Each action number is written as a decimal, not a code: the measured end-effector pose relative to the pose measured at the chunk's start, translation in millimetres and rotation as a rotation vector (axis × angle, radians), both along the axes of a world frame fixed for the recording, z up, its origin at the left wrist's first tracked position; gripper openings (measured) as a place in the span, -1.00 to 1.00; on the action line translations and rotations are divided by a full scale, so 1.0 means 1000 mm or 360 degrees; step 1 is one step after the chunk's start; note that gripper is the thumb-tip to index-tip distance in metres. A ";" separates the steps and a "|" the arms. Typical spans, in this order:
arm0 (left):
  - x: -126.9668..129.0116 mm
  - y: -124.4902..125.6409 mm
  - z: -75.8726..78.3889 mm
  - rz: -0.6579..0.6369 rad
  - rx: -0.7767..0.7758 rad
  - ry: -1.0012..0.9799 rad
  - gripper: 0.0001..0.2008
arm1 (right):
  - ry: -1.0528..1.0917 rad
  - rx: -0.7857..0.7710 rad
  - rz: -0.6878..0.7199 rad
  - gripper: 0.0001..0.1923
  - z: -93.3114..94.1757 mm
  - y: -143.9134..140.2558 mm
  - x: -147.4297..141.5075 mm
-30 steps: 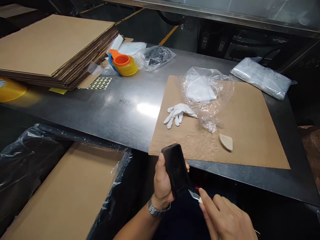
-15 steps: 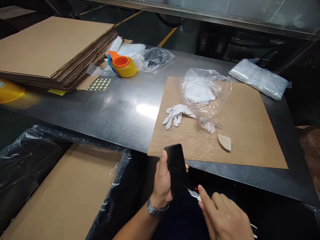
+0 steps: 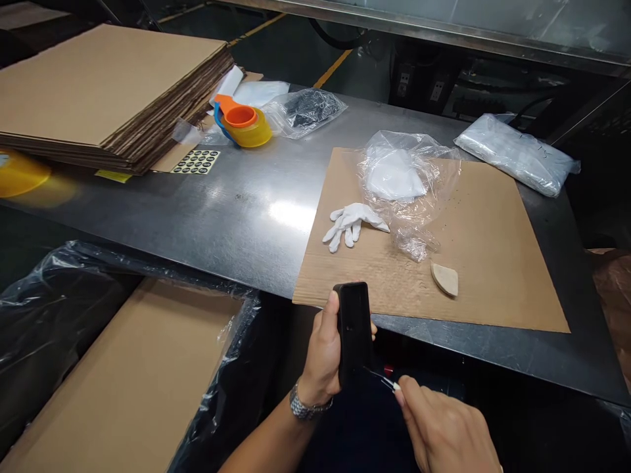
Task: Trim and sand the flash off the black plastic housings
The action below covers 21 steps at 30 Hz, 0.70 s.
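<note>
- A black block point(image 3: 353, 332) is gripped upright in the left hand point(image 3: 323, 358), fingers wrapped round it, just below the near edge of the steel table point(image 3: 236, 210). A metal watch point(image 3: 304, 407) is worn on that wrist.
- A thin blade point(image 3: 382, 379) is pinched in the right hand point(image 3: 441, 430) between thumb and fingertips, its tip laid against the lower right side of the block.
- Just past the hands, a flat cardboard sheet point(image 3: 493, 249) is laid on the table, slightly overhanging the near edge.
- On that sheet a white glove point(image 3: 351, 223) is found, touching a crumpled clear plastic bag point(image 3: 409, 187) with something white inside. A small tan wedge-shaped piece point(image 3: 445, 278) sits near the bag, closer to the edge.
- Further back left, an orange and yellow tape dispenser point(image 3: 242, 125) is parked beside a stack of flattened cardboard point(image 3: 103, 92), with a sheet of dark round stickers point(image 3: 196, 161) just in front.
- A bag of something dark point(image 3: 305, 110) is seen behind the dispenser, and another sealed bag point(image 3: 515, 154) at the far right.
- Down left, below the table, a box lined with black plastic point(image 3: 123, 381) can be made out.
</note>
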<state>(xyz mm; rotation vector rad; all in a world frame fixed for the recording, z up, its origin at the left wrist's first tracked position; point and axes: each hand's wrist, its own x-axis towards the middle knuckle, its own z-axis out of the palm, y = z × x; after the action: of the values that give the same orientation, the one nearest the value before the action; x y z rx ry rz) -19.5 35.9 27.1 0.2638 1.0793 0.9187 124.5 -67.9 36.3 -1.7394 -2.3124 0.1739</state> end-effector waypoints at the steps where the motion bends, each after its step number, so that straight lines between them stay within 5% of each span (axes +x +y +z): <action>1: 0.000 0.000 -0.001 -0.0030 0.0011 0.0032 -0.44 | -0.0012 -0.0004 0.0000 -0.71 0.000 0.000 0.000; 9: 0.001 -0.005 -0.005 -0.0104 0.0257 0.0188 -0.43 | -0.0103 -0.0086 -0.0020 -0.74 -0.007 -0.003 -0.001; 13: 0.001 -0.010 -0.006 -0.0116 0.0457 0.0324 -0.44 | -0.0016 -0.0351 -0.0093 -0.71 -0.012 -0.002 -0.001; 16: 0.000 -0.011 -0.008 -0.0117 0.0568 0.0326 -0.42 | 0.0384 -0.0870 -0.0257 -0.62 -0.016 0.003 0.000; 19: -0.001 -0.007 -0.008 -0.0102 0.0511 0.0151 -0.40 | 0.1380 -0.1765 -0.0346 -0.54 -0.020 0.006 0.001; 21: -0.001 -0.002 -0.007 -0.0086 0.0336 -0.0014 -0.44 | 0.2017 -0.2154 -0.0329 -0.51 -0.022 0.005 0.003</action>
<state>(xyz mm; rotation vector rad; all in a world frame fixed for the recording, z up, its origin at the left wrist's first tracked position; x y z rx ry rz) -20.4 34.3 20.0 0.4607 0.9632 0.9849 127.2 -62.6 14.4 -1.3216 -0.9069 2.3143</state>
